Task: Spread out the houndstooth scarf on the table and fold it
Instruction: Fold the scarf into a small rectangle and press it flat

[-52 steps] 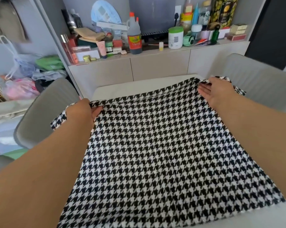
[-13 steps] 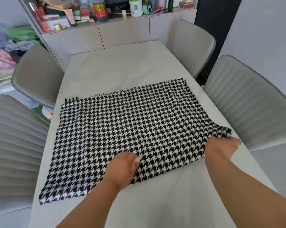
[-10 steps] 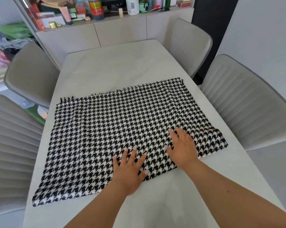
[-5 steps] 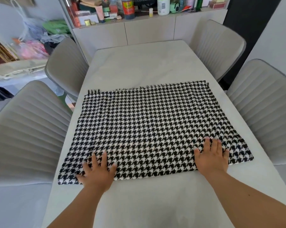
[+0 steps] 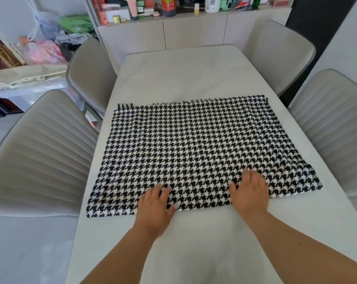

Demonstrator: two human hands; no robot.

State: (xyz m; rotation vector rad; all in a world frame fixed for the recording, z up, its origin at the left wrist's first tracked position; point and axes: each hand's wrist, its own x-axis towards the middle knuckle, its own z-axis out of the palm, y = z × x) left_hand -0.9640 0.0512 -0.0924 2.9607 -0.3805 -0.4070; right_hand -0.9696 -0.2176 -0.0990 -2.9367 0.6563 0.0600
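While the houndstooth scarf (image 5: 200, 148) lies flat across the pale counter (image 5: 179, 72), both hands rest palm-down on its near edge. The left hand (image 5: 155, 208) sits toward the middle-left of that hem with its fingers spread, the heel of the palm on bare counter and the fingertips on cloth. The right hand (image 5: 250, 193) lies fully on the fabric a little further right, fingers also spread and flat, pinching nothing. Pressing like this probably serves to pin the hem and push out ripples; faint puckers show just ahead of the right fingertips. The scarf's fringed far edge runs straight across the counter, and its left side reaches the counter's left rim, beside a ribbed grey chair (image 5: 40, 152). It looks already doubled over, judging by the thick near edge, so the spreading seems done and another fold across its width is the likely next step. Its right near corner sits close to the counter's right edge, where it could slip off.
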